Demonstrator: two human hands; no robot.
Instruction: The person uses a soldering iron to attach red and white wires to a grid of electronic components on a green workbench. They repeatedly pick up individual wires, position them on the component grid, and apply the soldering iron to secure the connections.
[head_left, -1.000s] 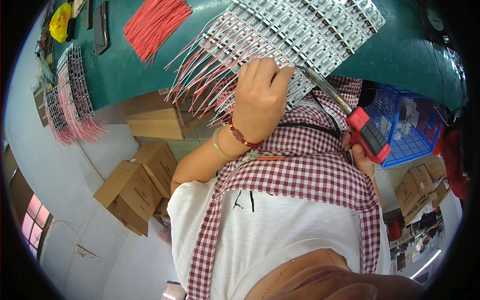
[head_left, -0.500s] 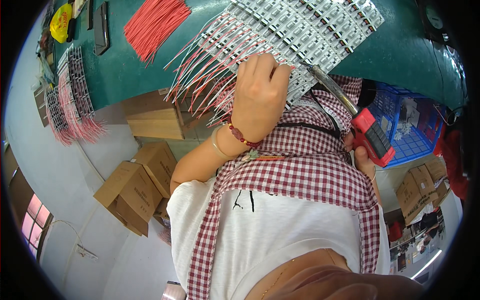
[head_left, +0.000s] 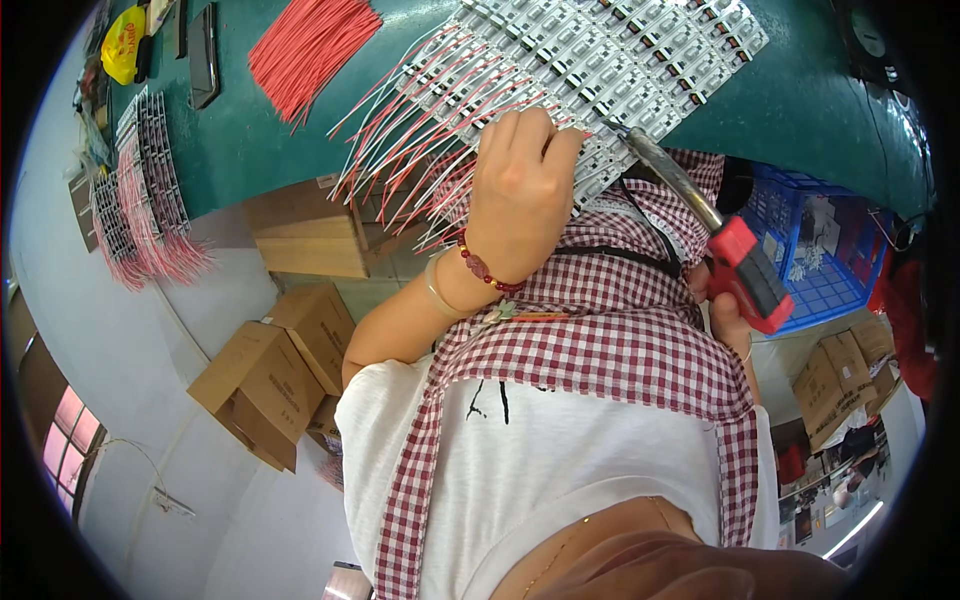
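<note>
My left hand (head_left: 522, 190) is closed in a pinch over a panel of small grey-white modules (head_left: 625, 65). A red wire (head_left: 584, 134) pokes out at its fingertips. My right hand (head_left: 730, 322), partly hidden behind the handle, grips a soldering iron (head_left: 748, 275) with a red and black handle. The iron's metal tip rests at or just above the panel, a little right of my left fingertips; I cannot tell whether it touches. Rows of red and white wires (head_left: 400, 160) fan out from the panel's left side and hang over the table edge.
A bundle of red wires (head_left: 310, 50) lies on the green table (head_left: 810, 120). Further left are a dark phone-like slab (head_left: 203, 55), a yellow object (head_left: 122, 45) and more wired panels (head_left: 150, 180). Below stand a blue basket (head_left: 815, 265) and cardboard boxes (head_left: 265, 375).
The soldering iron has shifted slightly to the right, tip and handle together. My left hand stays almost in place, still pinching by the panel.
</note>
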